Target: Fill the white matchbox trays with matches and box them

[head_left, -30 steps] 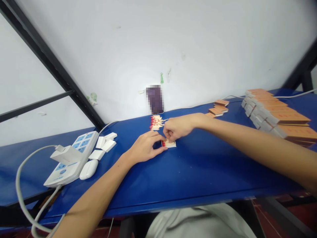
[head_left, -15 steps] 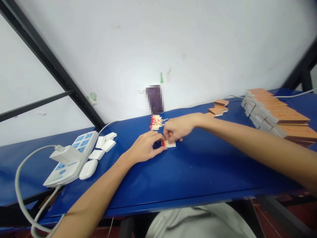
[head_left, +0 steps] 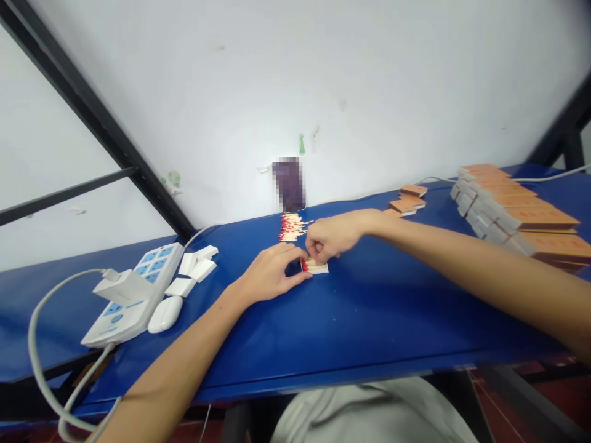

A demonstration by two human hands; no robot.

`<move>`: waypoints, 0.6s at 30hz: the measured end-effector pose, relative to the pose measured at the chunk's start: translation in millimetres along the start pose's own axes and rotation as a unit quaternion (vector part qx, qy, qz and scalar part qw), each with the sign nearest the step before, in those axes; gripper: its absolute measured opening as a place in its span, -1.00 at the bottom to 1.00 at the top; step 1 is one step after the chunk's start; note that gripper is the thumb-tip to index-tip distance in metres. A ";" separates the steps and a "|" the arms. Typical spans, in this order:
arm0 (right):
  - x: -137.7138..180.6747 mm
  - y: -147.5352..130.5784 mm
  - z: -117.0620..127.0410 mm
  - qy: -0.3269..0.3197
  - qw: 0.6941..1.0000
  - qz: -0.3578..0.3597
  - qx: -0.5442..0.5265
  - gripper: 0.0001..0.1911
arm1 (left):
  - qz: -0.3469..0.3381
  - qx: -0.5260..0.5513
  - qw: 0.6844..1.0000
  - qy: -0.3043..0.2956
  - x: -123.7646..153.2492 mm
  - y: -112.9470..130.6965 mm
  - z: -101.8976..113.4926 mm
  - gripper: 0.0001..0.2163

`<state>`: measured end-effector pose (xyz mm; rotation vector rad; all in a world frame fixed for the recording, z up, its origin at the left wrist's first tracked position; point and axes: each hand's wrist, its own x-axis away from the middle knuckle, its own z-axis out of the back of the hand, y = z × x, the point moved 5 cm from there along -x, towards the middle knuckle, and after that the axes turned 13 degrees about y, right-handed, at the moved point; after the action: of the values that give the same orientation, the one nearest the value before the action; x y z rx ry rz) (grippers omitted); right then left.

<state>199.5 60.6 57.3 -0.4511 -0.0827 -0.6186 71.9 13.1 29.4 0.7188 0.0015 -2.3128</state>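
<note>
A small white matchbox tray (head_left: 319, 269) lies on the blue tabletop with red-headed matches (head_left: 308, 264) inside it. My left hand (head_left: 276, 271) grips the tray's left end between thumb and fingers. Over the tray's far side is my right hand (head_left: 327, 237), its fingers closed and pointing down at the matches; whatever is between the fingertips is hidden. Just beyond both hands, a loose pile of matches (head_left: 290, 227) rests near the wall, heads mostly to the left.
Several white trays (head_left: 197, 268) lie at left, near a white earbud case (head_left: 165, 314) and a power strip (head_left: 152, 264) with a charger. Orange matchbox covers (head_left: 406, 202) sit at the back right. Wrapped stacks of matchboxes (head_left: 530, 212) stand far right. A blurred dark patch (head_left: 289, 184) adjoins the wall.
My right hand's fingers have shifted slightly over the tray, and more of the matches in it show. My left hand stays in place on the tray.
</note>
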 end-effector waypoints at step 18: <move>19.4 52.6 44.3 0.175 0.925 -0.238 0.239 -0.58 | 0.023 -0.014 0.999 0.019 -0.9 -4.1 1.1 -0.79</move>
<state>248.2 107.2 81.0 0.1707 0.0011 -1.1158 69.3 16.5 29.9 0.7410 0.0344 -2.2514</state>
